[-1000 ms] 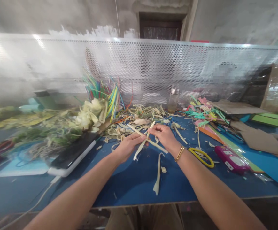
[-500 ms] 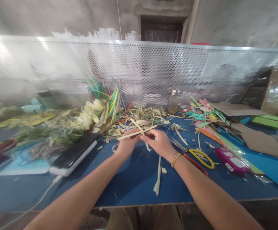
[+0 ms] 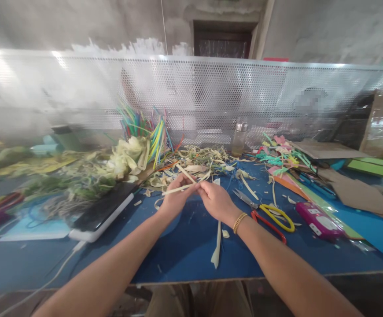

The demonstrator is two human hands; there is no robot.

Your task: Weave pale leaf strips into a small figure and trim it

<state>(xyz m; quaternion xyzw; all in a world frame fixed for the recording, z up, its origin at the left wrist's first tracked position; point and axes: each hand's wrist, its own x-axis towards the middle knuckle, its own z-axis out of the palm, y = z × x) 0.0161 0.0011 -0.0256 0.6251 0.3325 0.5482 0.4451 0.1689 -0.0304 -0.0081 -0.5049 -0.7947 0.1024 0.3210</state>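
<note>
My left hand (image 3: 174, 198) is closed around pale plant-fibre strips (image 3: 174, 190), which cross near its fingertips. One strip sticks out to the left and another slants up and away. At the crossing, my right hand (image 3: 217, 201) pinches the strips, its fingertips touching those of my left hand. Its fingers hide how the strips are joined. A loose pale strip (image 3: 216, 246) lies on the blue tabletop (image 3: 178, 259) below my hands. Right of my right wrist lie scissors (image 3: 275, 216) with one yellow and one red handle, blades apart.
Dried husk scraps (image 3: 201, 160) are heaped beyond my hands, near a clear bottle (image 3: 239, 140). Coloured strands (image 3: 156, 138) stand behind. At left lies a black-and-white device (image 3: 104, 211) with a cable. A purple case (image 3: 319, 221) and coloured sheets (image 3: 373, 231) lie right.
My right hand has turned and its fingers have closed in over the crossing. The strip end that reached right is now mostly hidden; a thin strip curves up behind that hand.
</note>
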